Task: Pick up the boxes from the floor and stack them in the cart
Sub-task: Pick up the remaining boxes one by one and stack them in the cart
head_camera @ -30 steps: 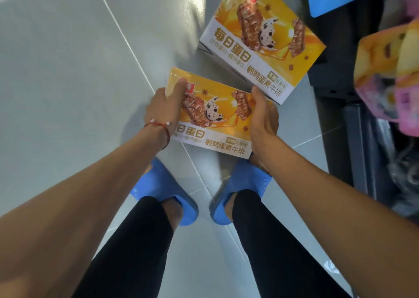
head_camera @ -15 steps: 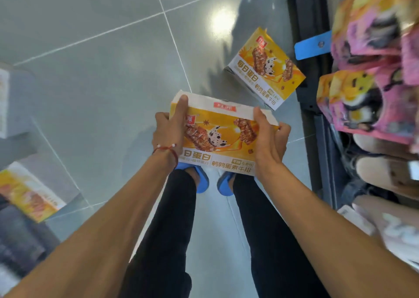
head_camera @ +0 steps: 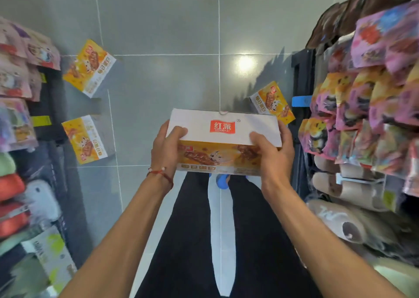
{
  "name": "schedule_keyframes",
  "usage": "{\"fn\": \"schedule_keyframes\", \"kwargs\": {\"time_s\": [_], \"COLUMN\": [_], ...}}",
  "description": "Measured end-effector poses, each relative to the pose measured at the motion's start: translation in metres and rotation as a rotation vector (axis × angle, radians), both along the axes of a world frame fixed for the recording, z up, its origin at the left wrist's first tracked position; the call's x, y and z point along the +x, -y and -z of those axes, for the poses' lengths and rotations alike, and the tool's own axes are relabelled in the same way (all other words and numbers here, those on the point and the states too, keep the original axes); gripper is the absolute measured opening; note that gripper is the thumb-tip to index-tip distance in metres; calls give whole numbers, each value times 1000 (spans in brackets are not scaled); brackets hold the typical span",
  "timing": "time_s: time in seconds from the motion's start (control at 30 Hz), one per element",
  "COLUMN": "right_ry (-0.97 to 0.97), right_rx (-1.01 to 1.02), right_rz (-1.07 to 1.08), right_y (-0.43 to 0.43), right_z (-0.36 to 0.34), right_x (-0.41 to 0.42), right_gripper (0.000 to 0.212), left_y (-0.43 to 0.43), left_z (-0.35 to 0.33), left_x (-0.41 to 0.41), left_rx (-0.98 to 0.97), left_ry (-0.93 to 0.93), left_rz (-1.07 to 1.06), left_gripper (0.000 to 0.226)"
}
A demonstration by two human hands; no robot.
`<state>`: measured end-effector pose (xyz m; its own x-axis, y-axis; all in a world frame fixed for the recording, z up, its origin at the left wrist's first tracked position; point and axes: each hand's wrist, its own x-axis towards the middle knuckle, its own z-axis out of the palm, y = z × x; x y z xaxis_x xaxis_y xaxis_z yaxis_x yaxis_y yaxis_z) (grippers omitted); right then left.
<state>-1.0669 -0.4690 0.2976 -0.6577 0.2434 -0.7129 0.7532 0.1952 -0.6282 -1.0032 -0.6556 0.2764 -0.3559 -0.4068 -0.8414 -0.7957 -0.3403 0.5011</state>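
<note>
Yellow box (head_camera: 223,134) with a white top is caught end to end in a two-handed grip. The left hand (head_camera: 166,149) curls round its left end and the right hand (head_camera: 272,155) round its right end, thumbs lying on the white top. Both forearms reach forward, holding it level above the tiled floor (head_camera: 170,82). On the floor lie a far-left box (head_camera: 89,67), a near-left box (head_camera: 85,138) and a right box (head_camera: 273,102).

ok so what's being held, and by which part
A yellow and white box, gripped at its two ends: left hand on the left end, right hand on the right.
</note>
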Motion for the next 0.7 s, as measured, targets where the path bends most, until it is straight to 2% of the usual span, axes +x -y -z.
{"fn": "schedule_keyframes", "kwargs": {"time_s": [0.1,0.17,0.27,0.4,0.57,0.7], "right_ry": [-31,-54,-89,-122,-165,-179], "right_rx": [-74,-103,-125,-189,-255,-305], "right_rz": [-61,-120,-229,-377,-529,-669], "right_y": [12,16,17,9,-4,-14], "right_z": [-40,-63,-88,-114,-143,-167], "right_x": [7,9,10,15,29,47], "right_gripper": [74,69,51,54,53,56], "left_y": [10,10,3,-18,-55,-83], "left_z": [-43,-64,-93,-126,-152,-167], "left_x": [20,32,53,83,118,155], "left_rx": [-7,-1,-29,-64,-146,-209], "left_ry": [-48,-80,-142,-189,-216,-225], "left_rz": [-43,-100,-179,-328,-513,-648], "left_gripper": [54,62,45,53,36,41]}}
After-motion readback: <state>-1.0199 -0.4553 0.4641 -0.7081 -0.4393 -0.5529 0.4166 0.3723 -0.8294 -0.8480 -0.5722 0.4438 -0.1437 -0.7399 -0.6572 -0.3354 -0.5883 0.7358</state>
